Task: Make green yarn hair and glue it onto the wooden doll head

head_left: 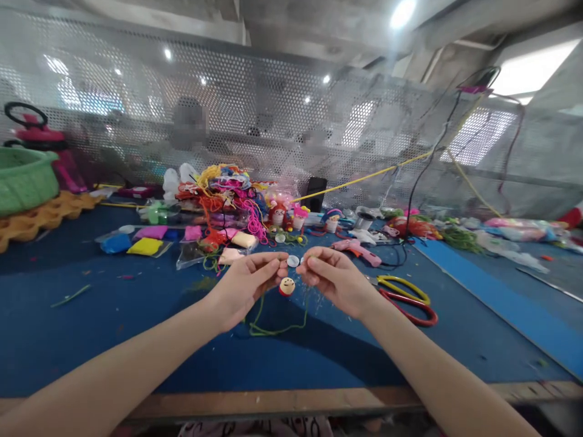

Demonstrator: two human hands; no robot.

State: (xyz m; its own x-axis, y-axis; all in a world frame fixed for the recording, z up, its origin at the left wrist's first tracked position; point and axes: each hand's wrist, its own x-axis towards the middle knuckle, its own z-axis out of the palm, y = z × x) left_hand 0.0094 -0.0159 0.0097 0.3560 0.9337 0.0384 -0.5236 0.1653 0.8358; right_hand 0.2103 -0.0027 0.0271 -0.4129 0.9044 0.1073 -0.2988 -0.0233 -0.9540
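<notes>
left of the scissors point(404, 297), the left hand point(241, 285) and the right hand point(337, 278) each have thumb and fingers pinched narrow, though what exactly each grips is too small to tell. also left of the scissors, a small cream-and-red ball point(286, 286) with dark marks and a white disc point(293, 261) show between the hands, with a loop of green yarn point(277, 332) beneath. just beyond the scissors lies a pink glue gun point(357, 250), and a tangled yarn heap point(228, 194) sits farther off to their left.
</notes>
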